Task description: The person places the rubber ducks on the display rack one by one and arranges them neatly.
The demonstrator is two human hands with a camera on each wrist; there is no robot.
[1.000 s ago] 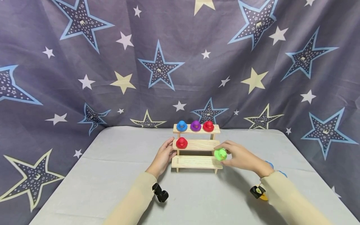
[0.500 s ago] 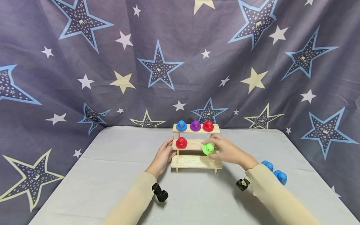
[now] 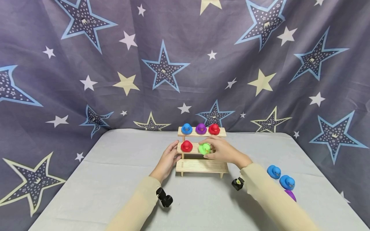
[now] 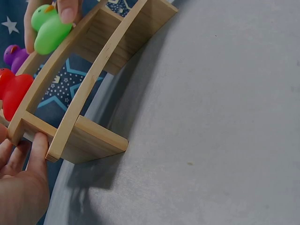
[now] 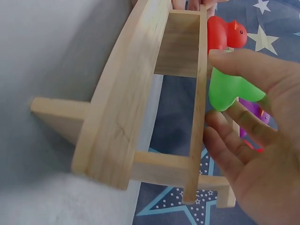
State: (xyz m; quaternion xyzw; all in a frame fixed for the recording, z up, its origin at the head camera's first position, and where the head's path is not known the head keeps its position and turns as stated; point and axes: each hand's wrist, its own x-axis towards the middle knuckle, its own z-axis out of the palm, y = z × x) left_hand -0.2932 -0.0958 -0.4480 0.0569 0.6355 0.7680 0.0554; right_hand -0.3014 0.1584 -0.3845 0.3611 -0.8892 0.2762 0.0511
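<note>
Backdrop: a star-printed cloth (image 3: 86,80) hangs behind and drapes round the table (image 3: 115,179), closing off the scene.
Table: its grey top carries the shelf near the middle and spare toys off to the right.
Shelf: a wooden three-step rack (image 3: 201,151) stands upright, steps facing the person, so each row of ducks shows above the one in front.
Left hand: the left hand (image 3: 169,160) rests with straight fingers against the rack's left end, thumb by the middle step; it holds nothing, and I judge it is there to brace the rack.
Right hand: the right hand (image 3: 224,152) pinches the green duck between thumb and fingertips, reaching in from the right over the middle step.
Green duck: the green duck (image 3: 205,148) sits at the middle of the middle step, just right of a red duck (image 3: 186,146); whether its base touches the wood I cannot tell.
Top row: a blue duck (image 3: 186,128), a purple duck (image 3: 200,128) and another red one (image 3: 214,129) fill the top step side by side.
Spares: two loose blue ducks (image 3: 279,176) and a purple one (image 3: 290,194) lie on the table by the right sleeve, within easy reach.
</note>
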